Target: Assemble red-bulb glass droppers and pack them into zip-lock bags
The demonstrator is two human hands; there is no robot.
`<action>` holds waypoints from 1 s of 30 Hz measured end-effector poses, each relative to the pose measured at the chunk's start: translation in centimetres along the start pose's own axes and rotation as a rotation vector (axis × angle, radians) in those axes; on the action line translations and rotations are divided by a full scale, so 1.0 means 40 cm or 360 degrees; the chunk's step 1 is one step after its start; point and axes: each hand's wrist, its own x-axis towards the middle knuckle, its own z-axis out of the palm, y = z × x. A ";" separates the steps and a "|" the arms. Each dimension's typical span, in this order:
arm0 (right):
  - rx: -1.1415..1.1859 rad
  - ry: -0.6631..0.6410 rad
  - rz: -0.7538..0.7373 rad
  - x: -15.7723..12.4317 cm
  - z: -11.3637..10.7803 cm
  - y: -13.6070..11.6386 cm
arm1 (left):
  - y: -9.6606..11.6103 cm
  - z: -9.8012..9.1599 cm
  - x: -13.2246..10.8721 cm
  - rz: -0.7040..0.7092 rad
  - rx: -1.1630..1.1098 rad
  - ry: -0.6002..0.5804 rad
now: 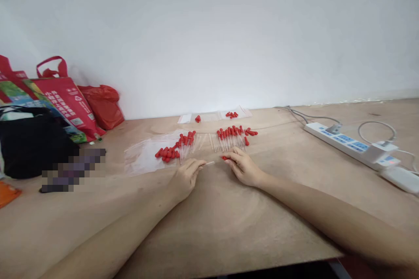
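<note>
Between the fingertips of my left hand is a thin clear dropper tube, its free end pointing right. My right hand pinches a small red rubber bulb, a short gap away from the tube's end. Just beyond my right hand lies a row of droppers with red bulbs on clear tubes. A second group of bulbed droppers lies beyond my left hand, with loose red bulbs beside it. Bare clear tubes lie between the two groups.
Clear plastic bags lie left of the bulbs. Another bag with red bulbs sits by the wall. A white power strip with cables is at right. Red shopping bags and a black bag stand at left.
</note>
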 end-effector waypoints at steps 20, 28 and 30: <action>0.0152 -0.0139 -0.0015 0.002 0.005 -0.018 | 0.001 0.021 0.016 0.0105 -0.0141 -0.0029; 0.0126 -0.0123 -0.0011 -0.002 0.005 -0.016 | 0.006 0.025 0.020 0.0229 -0.0136 0.0022; 0.0116 -0.0137 -0.0038 -0.004 0.005 -0.014 | 0.005 0.026 0.020 0.0270 -0.0080 0.0045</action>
